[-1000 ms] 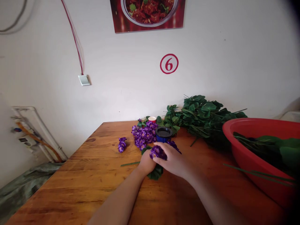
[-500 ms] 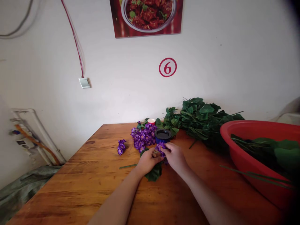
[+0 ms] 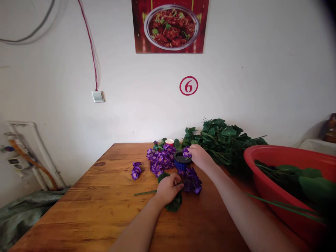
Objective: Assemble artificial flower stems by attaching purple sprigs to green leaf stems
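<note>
probably an eatery, since a food poster (image 3: 172, 27) and circled six (image 3: 188, 86) mark the wall (image 3: 118, 70) above a wooden table (image 3: 105, 217).

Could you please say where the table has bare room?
The widest bare wood on the table lies between its left edge, the small purple sprig and the left forearm; another patch lies between it and the right forearm. Crowding runs from the blue pot through the leaf pile to the red basin.

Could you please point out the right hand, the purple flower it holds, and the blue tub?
Right hand (image 3: 201, 156): head view, on the back of the hand.
Purple flower (image 3: 186, 153): head view, on its petals.
Blue tub (image 3: 181, 165): head view, on its ridged side.
</note>
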Available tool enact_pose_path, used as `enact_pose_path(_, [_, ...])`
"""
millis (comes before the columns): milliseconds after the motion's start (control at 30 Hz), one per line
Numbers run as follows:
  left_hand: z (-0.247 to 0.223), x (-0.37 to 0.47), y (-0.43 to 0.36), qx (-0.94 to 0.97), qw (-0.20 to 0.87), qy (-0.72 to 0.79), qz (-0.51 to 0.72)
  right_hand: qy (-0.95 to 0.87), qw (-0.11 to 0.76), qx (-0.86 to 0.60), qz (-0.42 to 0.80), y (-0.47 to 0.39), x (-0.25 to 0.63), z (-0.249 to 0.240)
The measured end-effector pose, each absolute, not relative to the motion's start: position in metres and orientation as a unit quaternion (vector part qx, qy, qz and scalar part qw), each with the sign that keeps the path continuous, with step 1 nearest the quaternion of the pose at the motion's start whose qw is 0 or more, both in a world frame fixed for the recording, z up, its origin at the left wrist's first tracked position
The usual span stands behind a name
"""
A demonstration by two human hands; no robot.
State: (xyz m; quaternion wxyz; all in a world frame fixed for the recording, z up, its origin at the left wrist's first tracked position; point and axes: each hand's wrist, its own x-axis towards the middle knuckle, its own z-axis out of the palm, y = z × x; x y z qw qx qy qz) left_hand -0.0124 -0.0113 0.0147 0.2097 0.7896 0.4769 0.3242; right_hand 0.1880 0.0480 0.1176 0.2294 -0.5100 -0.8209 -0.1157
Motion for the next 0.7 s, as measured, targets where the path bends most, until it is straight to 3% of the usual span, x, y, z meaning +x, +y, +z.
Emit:
enact_pose_path(300, [0.015, -0.013, -0.013, 0.794, 0.194, 0.483, 0.315, -0.848, 0.133, -0.497, -0.127, 0.085, 0.175, 0.109])
enact_pose_path(700, [0.017, -0.012, -0.014, 0.796, 0.196, 0.48, 0.312, -0.825, 0.158, -0.527, -0.13, 0.084, 0.188, 0.115])
